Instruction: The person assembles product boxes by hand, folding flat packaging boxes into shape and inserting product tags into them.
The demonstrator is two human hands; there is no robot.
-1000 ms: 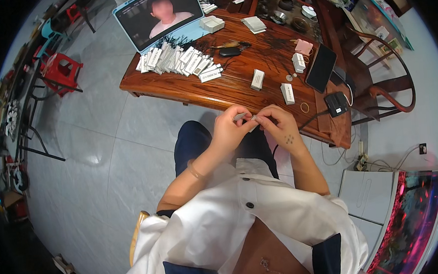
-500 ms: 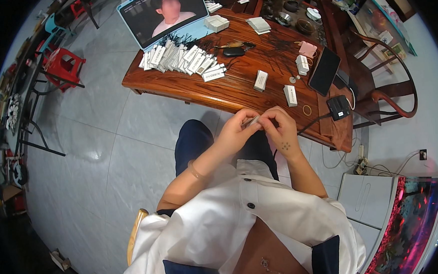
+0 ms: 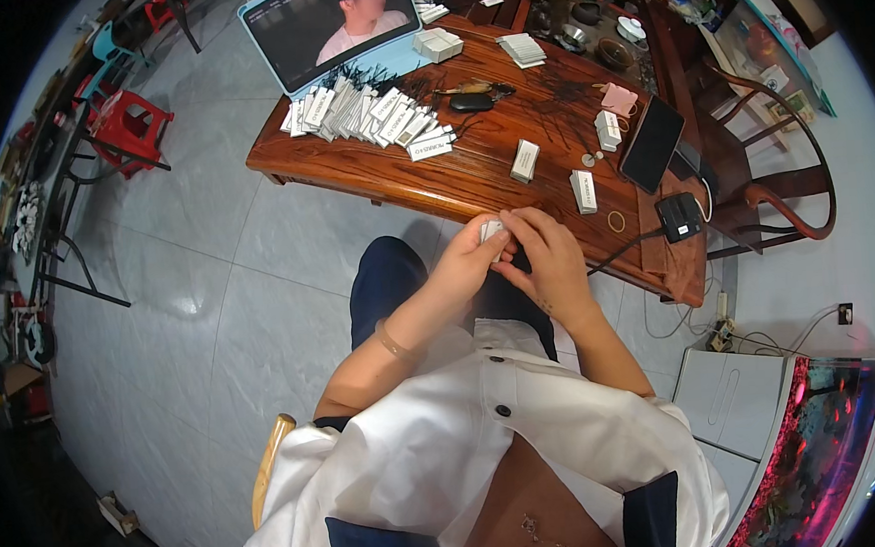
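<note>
Just above the middle of the frame, the person's left hand [image 3: 462, 262] and right hand [image 3: 552, 261] meet in front of the body, over the near edge of the wooden surface [image 3: 472, 186]. Between them sits a small white box [image 3: 492, 232], only partly visible. The left hand's fingers [image 3: 486, 242] are curled closed around its lower side, and the right hand's fingers [image 3: 527, 226] are bent over it from the other side, so the box is pinched from both sides, probably to keep it steady while the fingertips work on it. How tightly each hand grips cannot be told, since the hands hide most of the box.

Held there, off the surface and close to the body, the box is in easy view of the person looking down.

Toward the upper left of the frame, a long row of similar white boxes [image 3: 368, 112] lies fanned out on the surface, overlapping one another like a finished or waiting batch. Three single boxes stand apart nearer the hands: one [image 3: 524, 160] above the hands, one [image 3: 584, 190] to the upper right of them, and one [image 3: 607, 130] further up. A dark tablet [image 3: 650, 144] leans at the right of these, with a black charger block [image 3: 680, 217] and its cable below it. At the top of the frame an open laptop [image 3: 332, 24] faces the person. A red stool [image 3: 123, 127] stands on the tiled floor at upper left.
</note>
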